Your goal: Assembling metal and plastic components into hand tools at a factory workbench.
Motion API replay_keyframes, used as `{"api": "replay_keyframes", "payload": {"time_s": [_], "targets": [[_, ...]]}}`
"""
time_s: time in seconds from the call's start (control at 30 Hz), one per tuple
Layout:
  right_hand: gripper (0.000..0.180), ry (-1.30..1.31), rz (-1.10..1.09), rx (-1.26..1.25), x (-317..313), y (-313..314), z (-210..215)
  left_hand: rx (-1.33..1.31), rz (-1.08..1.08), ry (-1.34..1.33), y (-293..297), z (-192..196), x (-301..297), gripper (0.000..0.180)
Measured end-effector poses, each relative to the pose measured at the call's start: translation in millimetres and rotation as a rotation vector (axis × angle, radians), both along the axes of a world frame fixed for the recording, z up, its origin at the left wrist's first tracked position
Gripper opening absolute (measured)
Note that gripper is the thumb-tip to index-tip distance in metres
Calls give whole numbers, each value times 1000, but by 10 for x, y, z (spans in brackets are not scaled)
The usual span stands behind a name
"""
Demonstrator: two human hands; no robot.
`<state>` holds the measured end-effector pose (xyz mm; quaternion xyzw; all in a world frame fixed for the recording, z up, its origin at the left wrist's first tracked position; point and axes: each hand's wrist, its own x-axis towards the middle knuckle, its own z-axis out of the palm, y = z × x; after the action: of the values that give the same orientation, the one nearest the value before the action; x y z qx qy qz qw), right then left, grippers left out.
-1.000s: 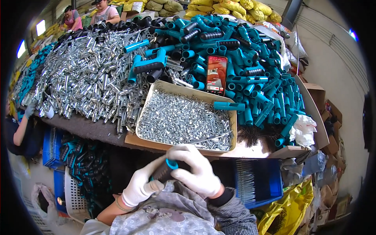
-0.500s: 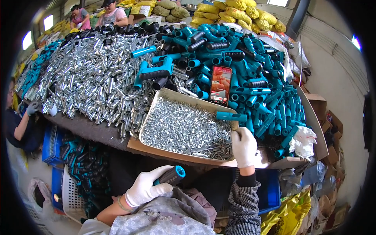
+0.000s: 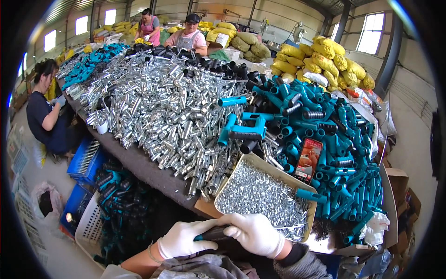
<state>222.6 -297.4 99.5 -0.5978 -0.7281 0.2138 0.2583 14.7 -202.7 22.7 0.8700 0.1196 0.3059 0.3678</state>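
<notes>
While both hands are close together near the bottom, they share one dark handle (image 3: 218, 234) with a bit of teal on it. The handle is just in front of the tray (image 3: 310, 221), low in the view, and fingers cover much of it. The left hand (image 3: 186, 239), in a white glove, is wrapped around one end. The right hand (image 3: 255, 235), also in a white glove, has its thumb and fingers closed on the other end. I cannot tell if something small is tucked under its fingers.

The tray is full of little shiny metal bits (image 3: 260, 195). One teal tube (image 3: 311, 195) lies across its right edge. Behind the tray, a phone (image 3: 308, 161) leans on a big heap of teal handles (image 3: 348, 181). Left of that is a big pile of silver metal parts (image 3: 162, 111).

Down on the left, a white basket (image 3: 89, 225) with holes is beside lots of black and teal handles (image 3: 123, 204). A co-worker (image 3: 44, 111) in dark clothes sits by the table's left side. Yellow sacks (image 3: 327, 60) are stacked at the back.
</notes>
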Motion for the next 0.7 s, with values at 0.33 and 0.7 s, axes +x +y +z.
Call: {"api": "replay_keyframes", "payload": {"time_s": [0.33,0.7], "targets": [[31,-1017,-271,381,1273,1918,349,-291,69,-120,168,9,-124,62],[54,1558,-451,413,213,12,-225,-327,-17,11,46,23,-18,61]]}}
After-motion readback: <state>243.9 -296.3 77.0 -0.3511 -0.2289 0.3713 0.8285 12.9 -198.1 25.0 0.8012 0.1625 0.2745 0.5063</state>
